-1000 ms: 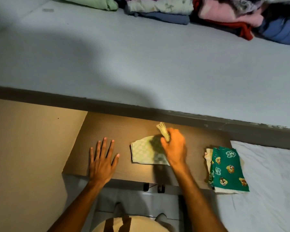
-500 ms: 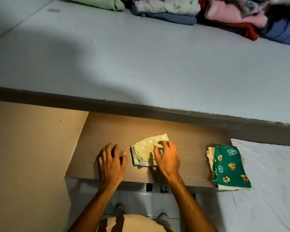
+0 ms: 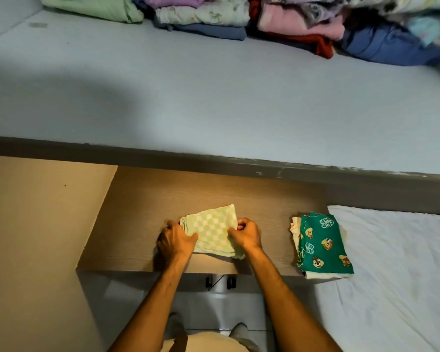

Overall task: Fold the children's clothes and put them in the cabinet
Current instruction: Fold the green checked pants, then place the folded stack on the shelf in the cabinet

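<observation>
A small green-and-white checked garment (image 3: 210, 229), folded into a compact rectangle, lies on the wooden table top (image 3: 137, 212). My left hand (image 3: 175, 241) grips its left edge and my right hand (image 3: 245, 233) pinches its right edge. A folded green garment with cartoon animal prints (image 3: 323, 246) sits on a cream piece at the table's right end, apart from both hands.
A grey-blue mattress (image 3: 214, 97) stretches behind the table, with a heap of folded and loose clothes (image 3: 264, 19) along its far edge. A white sheet (image 3: 391, 275) lies at the right. A beige panel (image 3: 31, 237) borders the table's left side.
My left hand moved from flat on the table onto the checked garment's left edge. My right hand folded a raised part down and now pinches the right edge.
</observation>
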